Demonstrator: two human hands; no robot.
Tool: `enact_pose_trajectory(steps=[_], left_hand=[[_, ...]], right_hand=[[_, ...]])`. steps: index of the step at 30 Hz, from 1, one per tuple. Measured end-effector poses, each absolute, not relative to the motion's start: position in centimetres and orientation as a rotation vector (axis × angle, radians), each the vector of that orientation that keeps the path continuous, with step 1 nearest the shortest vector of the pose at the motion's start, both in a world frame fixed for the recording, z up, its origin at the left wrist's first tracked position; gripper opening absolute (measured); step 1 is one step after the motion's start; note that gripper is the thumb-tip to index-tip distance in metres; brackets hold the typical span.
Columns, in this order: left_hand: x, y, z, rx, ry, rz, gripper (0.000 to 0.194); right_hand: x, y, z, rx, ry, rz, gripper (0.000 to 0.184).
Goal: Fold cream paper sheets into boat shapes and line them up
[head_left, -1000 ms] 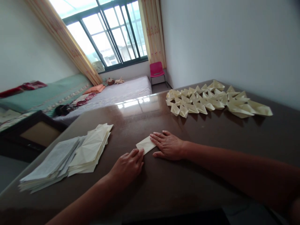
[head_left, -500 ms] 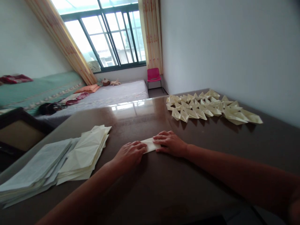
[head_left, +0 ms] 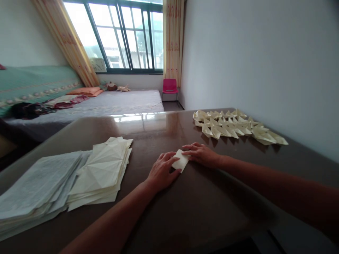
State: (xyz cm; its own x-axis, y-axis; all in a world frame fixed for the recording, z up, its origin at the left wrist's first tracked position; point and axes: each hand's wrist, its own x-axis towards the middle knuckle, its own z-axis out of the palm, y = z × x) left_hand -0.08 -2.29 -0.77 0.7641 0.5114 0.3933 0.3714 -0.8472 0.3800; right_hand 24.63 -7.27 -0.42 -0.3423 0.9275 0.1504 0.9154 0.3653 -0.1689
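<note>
A small folded piece of cream paper (head_left: 181,161) lies on the dark table between my hands. My left hand (head_left: 163,169) holds its left side, thumb at the lower corner and fingers over the upper left edge. From the right, my right hand (head_left: 202,154) grips the paper's right edge with its fingertips; the thumb is mostly hidden. Left of my hands rests a stack of creased cream sheets (head_left: 103,167). Several folded paper boats (head_left: 227,127) stand in rows at the far right of the table.
A pile of greyish thin sheets (head_left: 39,183) lies at the table's left, partly under the creased stack. The brown glossy table (head_left: 148,218) meets a white wall (head_left: 251,63) on the right. Beyond are a bed (head_left: 127,102) and a pink chair (head_left: 170,86).
The folded paper has turned from a lengthwise strip to a small angled shape, more of it uncovered. My left hand has spread its thumb from the fingers. The camera view has shifted.
</note>
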Motion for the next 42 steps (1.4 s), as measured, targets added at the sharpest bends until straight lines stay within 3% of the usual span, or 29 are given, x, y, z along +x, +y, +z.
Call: enact_pose_trajectory(steps=[9,19,25,30,37,40,42], left_hand=[[-0.3,-1.3,-1.2,2.506,0.754,0.786,0.035],[0.0,-1.0,0.0,2.163,0.663,1.115,0.021],[0.1,-1.7,0.9,1.899,0.694,1.201,0.02],[0.0,-1.4,0.5,1.896,0.689,1.251,0.018],[-0.9,0.3,-0.4,2.39,0.82,1.102,0.023],[-0.8,-0.1,-0.4,2.778,0.708,0.959,0.034],[-0.7,-0.7,-0.2,2.943,0.573,0.873,0.031]], right_hand=[[23.2,-4.2,-1.4,-1.65,-1.953,0.184,0.035],[23.1,-5.1,-0.2,-1.368,-1.749,0.562,0.048],[22.3,-5.6,1.0,-1.31,-1.456,1.003,0.061],[21.2,-6.0,1.3,-1.089,-1.174,1.171,0.057],[22.4,-5.1,0.3,-1.355,-1.277,1.016,0.036],[22.6,-4.9,-0.2,-1.405,-1.266,1.025,0.037],[22.4,-4.8,-0.5,-1.398,-1.248,1.057,0.039]])
